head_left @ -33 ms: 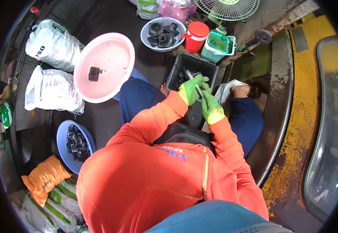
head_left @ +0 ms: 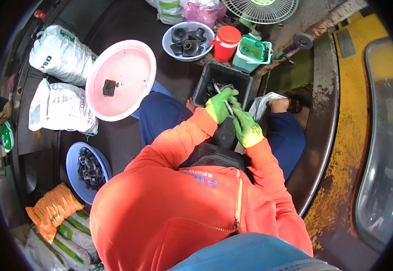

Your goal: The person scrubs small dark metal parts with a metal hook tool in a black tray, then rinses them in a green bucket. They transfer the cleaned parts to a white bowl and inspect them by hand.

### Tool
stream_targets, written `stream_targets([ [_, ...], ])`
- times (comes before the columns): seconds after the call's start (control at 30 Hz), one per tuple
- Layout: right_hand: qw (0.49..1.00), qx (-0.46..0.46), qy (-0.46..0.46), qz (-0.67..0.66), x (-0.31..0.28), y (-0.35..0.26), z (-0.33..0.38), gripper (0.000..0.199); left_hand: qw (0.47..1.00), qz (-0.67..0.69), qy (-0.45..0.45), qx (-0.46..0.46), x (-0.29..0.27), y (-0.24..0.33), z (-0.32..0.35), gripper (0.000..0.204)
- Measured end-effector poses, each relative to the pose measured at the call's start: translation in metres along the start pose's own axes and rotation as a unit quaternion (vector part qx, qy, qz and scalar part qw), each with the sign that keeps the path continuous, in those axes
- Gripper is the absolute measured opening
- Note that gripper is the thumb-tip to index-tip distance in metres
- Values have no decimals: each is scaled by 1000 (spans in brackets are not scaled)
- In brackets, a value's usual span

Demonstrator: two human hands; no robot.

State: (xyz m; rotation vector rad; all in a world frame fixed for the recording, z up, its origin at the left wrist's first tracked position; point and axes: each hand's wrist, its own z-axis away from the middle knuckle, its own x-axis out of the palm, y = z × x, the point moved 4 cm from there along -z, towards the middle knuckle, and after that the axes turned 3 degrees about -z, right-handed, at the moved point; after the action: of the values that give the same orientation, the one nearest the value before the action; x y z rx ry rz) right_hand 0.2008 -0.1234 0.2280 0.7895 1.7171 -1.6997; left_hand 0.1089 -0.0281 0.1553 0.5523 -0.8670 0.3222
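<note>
Both my hands wear green gloves and are close together over the near rim of a black rectangular bin (head_left: pixel 247 86). A slim grey stick-like tool (head_left: pixel 227 107) runs slantwise between them, its upper end over the bin. My left hand (head_left: pixel 221 105) is closed around its middle, fingers curled. My right hand (head_left: pixel 247 128) is closed at the tool's lower end, fingertips against it. Whether a small part is also pinched there is hidden. Dark pieces (head_left: pixel 225 86) lie inside the bin.
A pink basin (head_left: pixel 135 58) with one black part is at left. A blue basin (head_left: pixel 72 165) and a pale basin (head_left: pixel 166 47) hold black parts. Beyond the bin are a red jug (head_left: pixel 226 43), a teal container (head_left: pixel 244 65) and a fan (head_left: pixel 259 9). White sacks (head_left: pixel 61 52) line the left.
My hands and the tool have shifted very slightly; the tool stands a little steeper. The whole view has moved a few pixels. Nothing was let go.
</note>
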Motion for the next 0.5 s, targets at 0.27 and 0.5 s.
stream_targets([
  [0.27,872,-52,449,187,-206,-123,176,27,967,-29,219,123,-92,46,-14,28],
  [0.5,710,-30,693,117,-266,-174,296,30,984,-2,174,43,-63,28,-10,24],
])
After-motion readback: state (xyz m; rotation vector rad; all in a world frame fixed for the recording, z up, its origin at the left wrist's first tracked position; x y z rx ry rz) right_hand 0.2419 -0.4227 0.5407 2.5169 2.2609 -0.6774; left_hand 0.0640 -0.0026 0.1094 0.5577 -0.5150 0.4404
